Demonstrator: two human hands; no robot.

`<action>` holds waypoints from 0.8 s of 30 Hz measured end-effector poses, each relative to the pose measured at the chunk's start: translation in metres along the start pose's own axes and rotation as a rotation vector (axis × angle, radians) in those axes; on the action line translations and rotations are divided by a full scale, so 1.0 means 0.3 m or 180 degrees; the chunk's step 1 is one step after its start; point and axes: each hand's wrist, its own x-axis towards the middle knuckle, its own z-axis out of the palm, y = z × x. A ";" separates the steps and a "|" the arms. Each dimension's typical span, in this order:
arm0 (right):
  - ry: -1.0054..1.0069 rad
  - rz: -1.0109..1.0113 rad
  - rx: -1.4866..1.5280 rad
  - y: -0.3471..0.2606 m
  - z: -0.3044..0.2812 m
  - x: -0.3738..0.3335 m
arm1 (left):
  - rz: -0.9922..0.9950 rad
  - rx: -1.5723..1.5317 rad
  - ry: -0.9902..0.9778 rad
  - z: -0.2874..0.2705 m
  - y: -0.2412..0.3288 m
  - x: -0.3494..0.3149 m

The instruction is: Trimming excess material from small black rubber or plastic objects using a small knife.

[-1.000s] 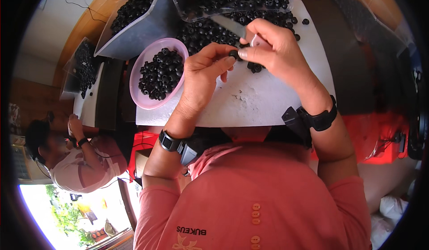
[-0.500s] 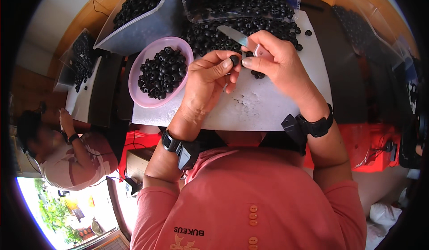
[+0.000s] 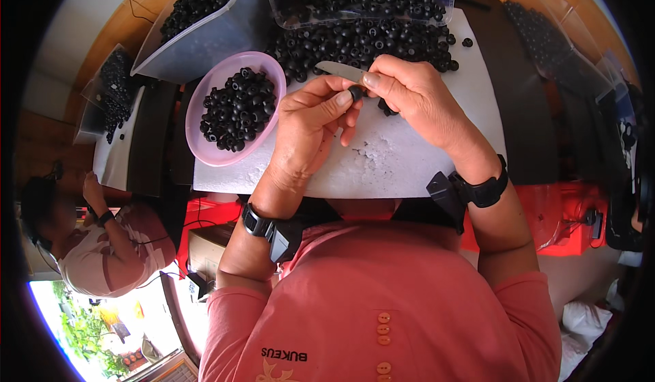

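Observation:
Between the thumb and fingers of my left hand (image 3: 315, 112) is a small round black rubber-like part (image 3: 356, 92). My right hand (image 3: 416, 95) is closed round a small knife (image 3: 340, 70), its blade pointing left above the left fingers. The two hands nearly meet over the white board (image 3: 409, 170); the knife's handle is hidden in the right fingers. Left of them, a pink oval bowl (image 3: 198, 143) holds many similar black parts (image 3: 240, 112). A loose heap of black parts (image 3: 382, 40) lies just beyond the hands, and a few more sit by the right fingers.
Two clear plastic bins, one at the far left (image 3: 198, 54) and one at the far middle (image 3: 355, 23), hold more black parts. At the left a person (image 3: 112, 245) sits by another board. Red material (image 3: 566, 218) is visible below the table at right.
The knife has turned flatter and come lower, close over the left fingers. My right thumb has moved up against the blade's base. The whole view has shifted slightly.

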 end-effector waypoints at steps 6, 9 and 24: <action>-0.0088 0.0103 -0.0158 -0.004 0.002 0.001 | -0.0080 0.0029 0.0042 0.001 0.004 -0.002; -0.0103 0.0086 -0.0162 -0.005 0.003 0.002 | -0.0086 0.0034 0.0056 0.004 0.006 -0.002; -0.0165 0.0111 -0.0024 -0.014 0.004 0.005 | 0.0008 0.0004 0.0006 -0.001 0.005 -0.003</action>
